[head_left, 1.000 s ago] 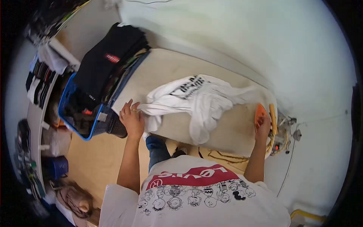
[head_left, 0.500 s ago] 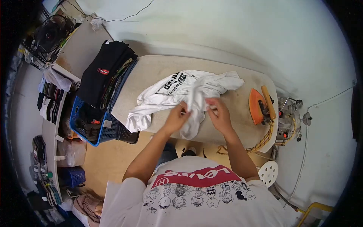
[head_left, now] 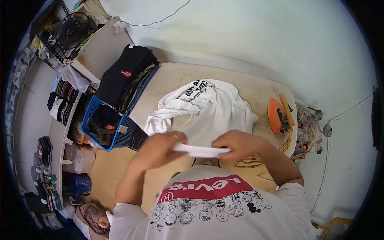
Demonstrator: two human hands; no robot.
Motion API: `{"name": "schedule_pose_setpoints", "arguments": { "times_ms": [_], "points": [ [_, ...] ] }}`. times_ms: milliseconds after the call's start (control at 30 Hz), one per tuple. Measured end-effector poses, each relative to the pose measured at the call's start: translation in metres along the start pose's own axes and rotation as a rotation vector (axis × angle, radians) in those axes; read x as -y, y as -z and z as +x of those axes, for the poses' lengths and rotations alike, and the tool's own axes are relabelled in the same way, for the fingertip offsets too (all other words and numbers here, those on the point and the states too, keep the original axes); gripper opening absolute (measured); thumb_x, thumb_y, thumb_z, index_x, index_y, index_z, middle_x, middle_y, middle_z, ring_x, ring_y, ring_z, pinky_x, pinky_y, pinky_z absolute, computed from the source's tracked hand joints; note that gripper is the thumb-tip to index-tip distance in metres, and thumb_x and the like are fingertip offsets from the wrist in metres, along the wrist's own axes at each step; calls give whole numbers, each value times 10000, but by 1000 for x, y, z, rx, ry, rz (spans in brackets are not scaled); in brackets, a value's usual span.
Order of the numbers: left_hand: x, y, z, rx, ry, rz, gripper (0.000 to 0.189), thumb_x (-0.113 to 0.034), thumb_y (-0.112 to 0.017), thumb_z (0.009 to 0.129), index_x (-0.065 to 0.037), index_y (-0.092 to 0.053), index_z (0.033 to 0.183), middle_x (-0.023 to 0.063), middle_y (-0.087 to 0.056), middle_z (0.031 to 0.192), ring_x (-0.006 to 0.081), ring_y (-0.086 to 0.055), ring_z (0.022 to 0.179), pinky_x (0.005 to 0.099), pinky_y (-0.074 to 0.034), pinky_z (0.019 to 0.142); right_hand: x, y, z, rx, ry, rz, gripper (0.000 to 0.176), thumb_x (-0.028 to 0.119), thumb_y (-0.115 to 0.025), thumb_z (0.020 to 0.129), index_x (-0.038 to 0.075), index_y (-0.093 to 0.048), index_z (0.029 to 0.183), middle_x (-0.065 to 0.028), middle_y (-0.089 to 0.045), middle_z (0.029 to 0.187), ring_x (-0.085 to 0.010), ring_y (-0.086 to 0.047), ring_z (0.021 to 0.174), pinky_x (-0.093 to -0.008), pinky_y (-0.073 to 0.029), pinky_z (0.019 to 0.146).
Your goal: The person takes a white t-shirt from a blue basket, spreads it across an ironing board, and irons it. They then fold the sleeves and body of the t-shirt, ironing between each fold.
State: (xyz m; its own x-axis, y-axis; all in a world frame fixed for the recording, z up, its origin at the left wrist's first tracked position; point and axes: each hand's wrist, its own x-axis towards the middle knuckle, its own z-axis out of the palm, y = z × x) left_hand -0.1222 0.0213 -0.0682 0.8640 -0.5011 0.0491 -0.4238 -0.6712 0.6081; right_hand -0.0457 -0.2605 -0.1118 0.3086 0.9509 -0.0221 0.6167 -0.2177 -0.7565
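A white shirt (head_left: pixel 218 116) with black lettering lies partly on the padded ironing table (head_left: pixel 248 78). Its near edge is raised off the table and stretched as a band between my hands. My left hand (head_left: pixel 160 148), somewhat blurred, is closed on the left end of that edge. At the right end, my right hand (head_left: pixel 240 145) pinches the fabric between thumb and fingers. One crumpled sleeve (head_left: pixel 159 122) rests on the table beyond my left hand. To the right of the shirt is an iron (head_left: pixel 277 116) with an orange body and a wooden handle.
A stack of folded dark clothes (head_left: pixel 124 76) stands at the table's left end, behind a blue basket (head_left: pixel 96 140) holding dark cloth. Beyond the right end sits metal equipment (head_left: pixel 308 132) with a braided hose (head_left: pixel 286 146). A fan (head_left: pixel 74 30) and clothes-filled shelves line the left.
Both hands have moved closer to me and apart, pulling the shirt's edge taut. The shirt, bunched up before, is now spread wider over the table. The view has shifted slightly.
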Motion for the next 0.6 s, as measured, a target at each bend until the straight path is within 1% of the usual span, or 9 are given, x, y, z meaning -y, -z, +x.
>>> {"name": "schedule_pose_setpoints", "arguments": {
  "times_ms": [33, 100, 200, 333, 367, 433, 533, 567, 600],
  "points": [
    [8, 14, -15, -90, 52, 205, 246, -61, -716, 744, -76, -602, 961, 121, -651, 861, 331, -650, 808, 403, -490, 663, 0, 1, -3, -50, -25, -37, 222, 234, -633, 834, 32, -626, 928, -141, -597, 812, -326, -601, 760, -404, -468, 681],
    [5, 53, -44, -254, 189, 313, 275, 3, -688, 678, -63, -610, 932, 133, -649, 890, 344, -647, 831, 422, -499, 689, 5, 8, -4, -271, -119, -221, 203, 142, -646, 766, 28, -628, 933, -152, -634, 872, -342, -626, 830, -425, -495, 737],
    [-2, 93, -94, -653, 287, 364, 340, 100, -609, 637, -40, -620, 948, 147, -643, 931, 333, -641, 871, 370, -504, 755, -13, 15, 13, -663, -263, -439, 199, 52, -657, 736, 27, -627, 931, -144, -625, 898, -331, -624, 820, -419, -501, 724],
    [0, 141, -182, -934, 364, 586, 360, 145, -565, 637, -33, -616, 946, 137, -612, 880, 271, -614, 811, 331, -487, 750, -4, 42, 56, -991, -239, -547, 192, 39, -653, 743, 49, -649, 935, -134, -631, 871, -326, -620, 788, -398, -502, 700],
    [-2, 152, -208, -940, 433, 673, 367, 151, -552, 650, -40, -611, 958, 136, -598, 868, 267, -591, 772, 337, -476, 712, 0, 49, 67, -978, -205, -544, 192, 39, -653, 743, 49, -649, 935, -134, -631, 871, -326, -620, 788, -398, -502, 700],
    [-2, 169, -266, -998, 637, 760, 368, 154, -539, 667, -42, -605, 971, 134, -592, 876, 266, -576, 758, 336, -464, 691, 16, 59, 93, -1150, -96, -625, 187, 71, -631, 775, 56, -651, 960, -138, -640, 855, -327, -622, 776, -402, -501, 704],
    [11, 187, -363, -1132, 663, 968, 374, 143, -544, 673, -33, -603, 998, 133, -604, 910, 262, -574, 783, 330, -463, 713, 73, 67, 123, -1182, -152, -621, 181, 120, -593, 823, 54, -645, 984, -133, -651, 855, -321, -626, 782, -396, -502, 700],
    [15, 188, -394, -1182, 659, 1040, 309, 114, -543, 734, -23, -605, 1003, 124, -613, 869, 225, -595, 776, 323, -469, 725, 91, 69, 132, -1185, -207, -661, 184, 139, -561, 849, 57, -648, 989, -128, -658, 845, -297, -638, 754, -381, -504, 690],
    [28, 192, -433, -1245, 695, 956, 260, 80, -534, 782, -22, -608, 1010, 110, -615, 837, 194, -602, 741, 308, -478, 686, 106, 69, 142, -1188, -263, -703, 197, 157, -528, 875, 59, -651, 994, -124, -664, 835, -273, -650, 726, -366, -506, 680]
  ]
}}
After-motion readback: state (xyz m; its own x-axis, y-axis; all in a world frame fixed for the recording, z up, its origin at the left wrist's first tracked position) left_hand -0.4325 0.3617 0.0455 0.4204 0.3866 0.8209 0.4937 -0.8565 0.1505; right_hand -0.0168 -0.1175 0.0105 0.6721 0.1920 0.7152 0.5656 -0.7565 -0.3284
